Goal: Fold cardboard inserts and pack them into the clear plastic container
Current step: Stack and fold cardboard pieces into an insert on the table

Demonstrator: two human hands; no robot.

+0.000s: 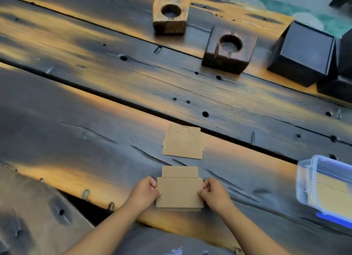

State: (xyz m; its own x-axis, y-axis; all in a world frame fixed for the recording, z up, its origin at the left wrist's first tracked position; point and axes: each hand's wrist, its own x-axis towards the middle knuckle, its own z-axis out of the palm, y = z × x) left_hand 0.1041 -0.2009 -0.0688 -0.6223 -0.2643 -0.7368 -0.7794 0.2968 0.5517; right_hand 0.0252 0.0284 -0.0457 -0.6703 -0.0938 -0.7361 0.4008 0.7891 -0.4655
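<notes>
A cardboard insert is lying near the near edge of the worktop, gripped at both sides by the person's hands. The left hand is pinching its left edge, thumb on top and fingers curled under, while the right hand is pinching the right edge in the same way — both sets of fingers pressed together on the card. A narrower flap of the insert is sticking out flat beyond its far edge, and a second layer of card is showing just under the near edge. A second, flat cardboard insert with curved cut lines in its face is resting just beyond the held one, apart from it, toward the middle of the worktop. The clear plastic container with blue trim is sitting at the right edge, open, with brown cardboard pieces lying inside it. Along the far edge two wooden blocks with round recesses are standing — one pale, one dark — and beside them, toward the far right corner, dark boxes are standing.
</notes>
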